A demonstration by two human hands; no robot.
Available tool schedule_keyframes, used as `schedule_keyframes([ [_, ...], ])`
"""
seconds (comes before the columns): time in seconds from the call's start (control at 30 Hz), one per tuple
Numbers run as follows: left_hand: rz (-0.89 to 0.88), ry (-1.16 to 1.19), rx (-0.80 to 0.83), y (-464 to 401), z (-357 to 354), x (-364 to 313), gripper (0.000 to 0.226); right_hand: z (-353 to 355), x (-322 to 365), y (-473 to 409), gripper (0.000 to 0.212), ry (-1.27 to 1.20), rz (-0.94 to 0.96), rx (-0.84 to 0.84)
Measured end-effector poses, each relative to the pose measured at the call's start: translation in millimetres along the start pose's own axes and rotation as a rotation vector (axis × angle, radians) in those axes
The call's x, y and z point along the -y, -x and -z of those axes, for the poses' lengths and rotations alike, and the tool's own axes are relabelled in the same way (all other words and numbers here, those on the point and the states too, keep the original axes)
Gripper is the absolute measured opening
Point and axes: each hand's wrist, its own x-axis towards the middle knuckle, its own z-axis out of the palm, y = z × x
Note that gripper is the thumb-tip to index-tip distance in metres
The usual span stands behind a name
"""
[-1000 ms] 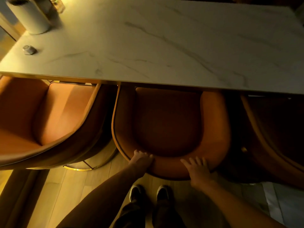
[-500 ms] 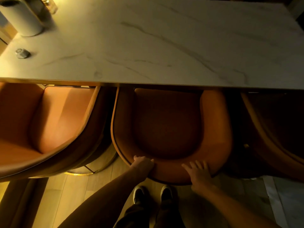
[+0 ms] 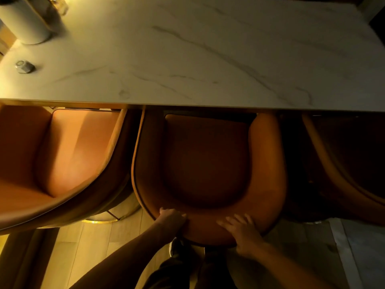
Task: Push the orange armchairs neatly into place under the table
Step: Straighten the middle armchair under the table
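- Middle armchair sits with its seat front tucked under the bench edge; back rim faces the person.
- Left hand curls over the back rim at its left, fingers wrapped on the edge, likely to steer.
- Right hand lies flat on the back's outer face, fingers spread and pressed on it, not clamped; looks like the pushing palm.
- Two-point hold probably keeps the chair square to the bench.
- Left armchair stands angled, close beside the middle one, seat mostly out; judged not yet pushed in.
- Right armchair dark, position unclear.
- White cylinder and small metal piece rest at bench's far left corner.
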Motion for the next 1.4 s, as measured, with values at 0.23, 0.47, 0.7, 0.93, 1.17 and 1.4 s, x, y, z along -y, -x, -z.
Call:
schedule_keyframes([
  [0.23, 0.004, 0.083, 0.057, -0.8, -15.6, -13.8, 0.041, 2.3, -8.3, 8.8, 0.097, 0.08, 0.056, 0.099],
  [0.47, -0.023, 0.11, 0.015, -10.4, -3.4, -9.4, 0.038, 16.8, -23.2, 4.0, 0.099, 0.065, 0.028, 0.071],
  [0.7, 0.018, 0.121, -0.055, -16.4, 21.3, 19.7, 0.046, 39.2, -17.9, -23.4, 0.098, 0.05, 0.026, -0.03],
  [0.93, -0.007, 0.108, -0.061, -25.3, 25.4, 22.7, 0.046, 46.0, -25.8, -28.8, 0.101, 0.106, 0.039, -0.01],
  [1.17, 0.025, 0.082, -0.053, -27.2, 23.0, 20.5, 0.051, 43.6, -24.4, -28.7, 0.103, 0.115, 0.038, -0.036],
  [1.4, 0.068, 0.056, -0.104, -24.3, 17.3, 17.9, 0.059, 39.5, -18.9, -27.8, 0.103, 0.088, -0.007, -0.086],
])
